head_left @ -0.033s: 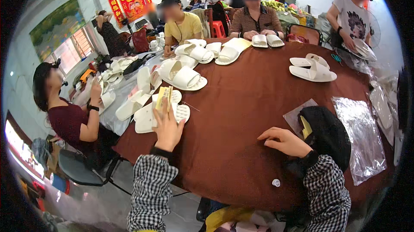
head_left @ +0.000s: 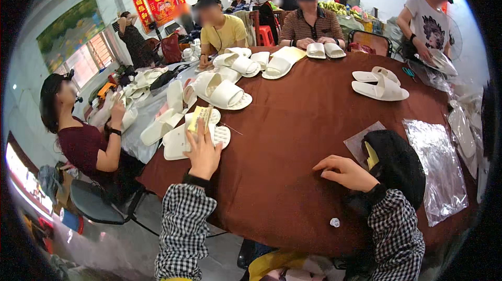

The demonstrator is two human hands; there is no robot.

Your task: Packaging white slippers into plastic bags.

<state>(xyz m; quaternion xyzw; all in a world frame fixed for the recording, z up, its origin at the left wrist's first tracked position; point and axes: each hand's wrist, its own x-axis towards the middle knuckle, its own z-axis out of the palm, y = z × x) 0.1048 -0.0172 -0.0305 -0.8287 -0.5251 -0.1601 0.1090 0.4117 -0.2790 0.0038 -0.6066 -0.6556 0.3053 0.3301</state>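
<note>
My left hand [head_left: 204, 154] reaches over a pair of white slippers [head_left: 175, 143] at the left of the table. Its fingers are stretched out and apart. The fingertips lie against a small yellow booklet-like card [head_left: 201, 118] above the slippers; whether they pinch it is hard to see. My right hand [head_left: 347, 173] rests on the brown cloth at the right, loosely bent with fingers apart, holding nothing. Beside it sits a black cap-like cloth item [head_left: 400, 163] with a yellow strip [head_left: 371, 155] at its edge.
Several white slippers [head_left: 222, 93] line the table's far left, with another pair [head_left: 380, 85] far right. Clear plastic bags [head_left: 436, 171] lie at the right. A small white round piece [head_left: 334, 222] is near the front edge. People sit and stand around the brown-covered table [head_left: 282, 187].
The yellow card has tipped slightly and shows more of its face. My left fingers have shifted a little with it. My right hand stays in place.
</note>
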